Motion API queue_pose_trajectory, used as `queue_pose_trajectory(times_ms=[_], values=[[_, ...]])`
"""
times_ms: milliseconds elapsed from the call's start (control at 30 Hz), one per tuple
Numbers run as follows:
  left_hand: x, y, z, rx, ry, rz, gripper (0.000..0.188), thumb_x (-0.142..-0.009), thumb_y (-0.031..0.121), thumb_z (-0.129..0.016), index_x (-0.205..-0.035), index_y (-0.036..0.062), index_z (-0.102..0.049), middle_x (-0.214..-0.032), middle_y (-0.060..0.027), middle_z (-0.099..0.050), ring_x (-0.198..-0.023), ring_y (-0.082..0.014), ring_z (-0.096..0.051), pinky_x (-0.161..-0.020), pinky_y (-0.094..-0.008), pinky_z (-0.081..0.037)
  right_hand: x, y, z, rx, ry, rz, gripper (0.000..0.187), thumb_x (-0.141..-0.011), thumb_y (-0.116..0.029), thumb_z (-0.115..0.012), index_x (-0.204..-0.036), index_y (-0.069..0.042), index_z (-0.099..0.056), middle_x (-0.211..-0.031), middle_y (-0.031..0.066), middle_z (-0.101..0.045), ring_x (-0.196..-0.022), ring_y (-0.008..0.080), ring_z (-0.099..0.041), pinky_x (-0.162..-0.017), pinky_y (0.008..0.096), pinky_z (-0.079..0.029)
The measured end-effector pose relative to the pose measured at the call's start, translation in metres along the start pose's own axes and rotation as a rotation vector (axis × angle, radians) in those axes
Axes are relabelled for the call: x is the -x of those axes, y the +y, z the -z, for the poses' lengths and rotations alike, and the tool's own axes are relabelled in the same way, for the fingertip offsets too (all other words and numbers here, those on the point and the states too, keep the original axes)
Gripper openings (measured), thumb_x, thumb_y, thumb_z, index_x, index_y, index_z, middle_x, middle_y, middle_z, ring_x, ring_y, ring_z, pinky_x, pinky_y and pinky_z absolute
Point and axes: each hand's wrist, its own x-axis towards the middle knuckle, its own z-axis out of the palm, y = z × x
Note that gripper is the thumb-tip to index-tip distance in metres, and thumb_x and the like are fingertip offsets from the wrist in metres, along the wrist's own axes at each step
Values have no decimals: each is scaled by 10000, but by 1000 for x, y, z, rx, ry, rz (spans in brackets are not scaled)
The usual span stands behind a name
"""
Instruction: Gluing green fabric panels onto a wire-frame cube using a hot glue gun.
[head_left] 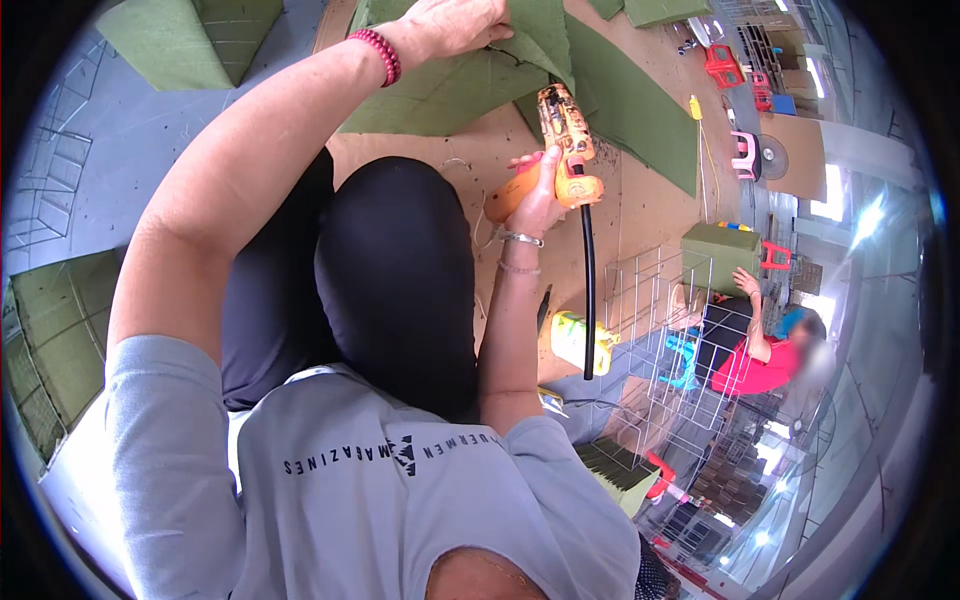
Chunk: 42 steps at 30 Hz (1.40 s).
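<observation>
My right hand [538, 198] is wrapped round the handle of an orange glue gun [566, 125], its body scuffed and dark-stained. A long black glue stick [588, 290] hangs out of the gun's back end. The gun's front end meets the edge of a green fabric-like panel [440, 95] standing before my knees. At the top of the picture my left hand [462, 24], with red beads at the wrist, has its curled fingers on this panel's upper part. Its fingertips are partly hidden. Another flat green sheet [635, 110] lies behind the gun.
Brown board [400, 155] covers the floor under the work. A folded green piece [190, 40] stands at far left. To the right are a yellow-white package [580, 340], a wire rack [650, 330], and a seated co-worker in red [750, 365] touching a green box [722, 255].
</observation>
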Motion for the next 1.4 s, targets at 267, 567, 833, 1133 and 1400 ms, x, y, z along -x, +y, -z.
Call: queue_pose_trajectory(times_ms=[267, 567, 833, 1133, 1400], values=[[-4, -3, -1, 153, -16, 66, 248, -804, 272, -598, -796, 31, -660, -750, -183, -632, -753, -333, -622, -671, -405, -488, 0, -1, -3, -5, 40, 57, 196, -908, -202, -555, -887, -10, -518, -716, 57, -544, -607, 146, -553, -557, 283, -484], [-3, -7, -4, 186, -6, 122, 257, -808, 277, -592, -843, 32, -664, -806, -194, -636, -810, -341, -616, -711, -409, -486, -10, -2, 4, -29, 66, 64, 240, -912, -250, -551, -878, -17, -508, -709, 55, -532, -586, 148, -537, -553, 283, -479], [-4, -6, -1, 227, -5, 97, 248, -803, 271, -596, -875, 43, -659, -826, -189, -638, -825, -342, -612, -719, -415, -481, -8, -2, 3, 18, 56, 75, 250, -904, -271, -563, -885, -33, -487, -688, 50, -513, -569, 157, -528, -542, 314, -491], [-5, -6, -2, 222, -2, 95, 250, -800, 275, -602, -815, 32, -662, -781, -192, -633, -788, -344, -613, -691, -417, -482, -8, -2, 3, -5, 28, 74, 241, -909, -251, -554, -880, -22, -486, -691, 54, -519, -574, 162, -537, -536, 320, -494], [-6, -6, -4, 220, -27, 91, 268, -797, 287, -606, -773, 24, -651, -738, -199, -620, -749, -353, -607, -667, -421, -475, -7, -2, 3, -41, 26, 38, 215, -909, -206, -557, -895, 1, -502, -723, 62, -534, -593, 154, -544, -542, 299, -492]])
